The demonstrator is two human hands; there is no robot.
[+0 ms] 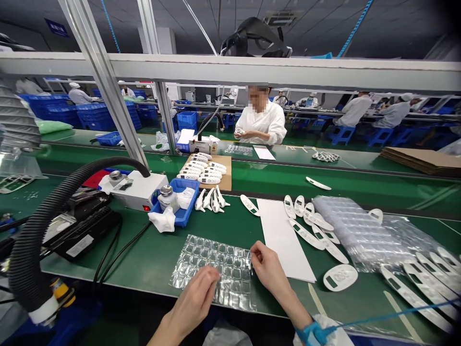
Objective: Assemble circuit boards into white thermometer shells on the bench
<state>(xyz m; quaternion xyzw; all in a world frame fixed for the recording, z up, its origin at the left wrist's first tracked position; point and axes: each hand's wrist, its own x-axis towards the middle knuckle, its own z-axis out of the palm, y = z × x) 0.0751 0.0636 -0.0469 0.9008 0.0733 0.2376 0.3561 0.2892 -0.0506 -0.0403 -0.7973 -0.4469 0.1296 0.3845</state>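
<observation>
Two hands (197,292) at clear tray (232,288), cluttered green bench (154,266), workers (265,121) beyond.

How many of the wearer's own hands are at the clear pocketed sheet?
2: the left hand over the clear pocketed sheet, the right hand by its right edge. Neither is hidden.

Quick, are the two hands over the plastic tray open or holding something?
Left hand: fingers curled over the clear tray; grip can't be told.
Right hand: fingers curled by its edge; grip unclear.
</observation>
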